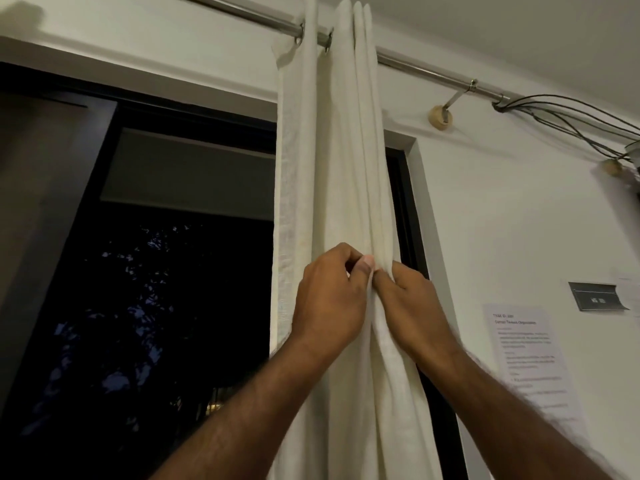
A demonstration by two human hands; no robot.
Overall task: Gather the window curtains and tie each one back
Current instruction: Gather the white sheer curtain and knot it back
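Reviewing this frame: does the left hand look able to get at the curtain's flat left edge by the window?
Probably yes. The left hand pinches a fold of the curtain just beside that flat left edge, and nothing lies between them; it would only need to release its fold.

fingers of right hand [412, 306] hidden in curtain [346, 168] folds, print on wall notice [526, 348] blurred, unreadable

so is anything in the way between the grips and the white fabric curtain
No, nothing visible stands between them. The left grip pinches a fold of the white fabric curtain, and the right grip holds the folds right beside it. No tieback shows in view, so that path cannot be judged.
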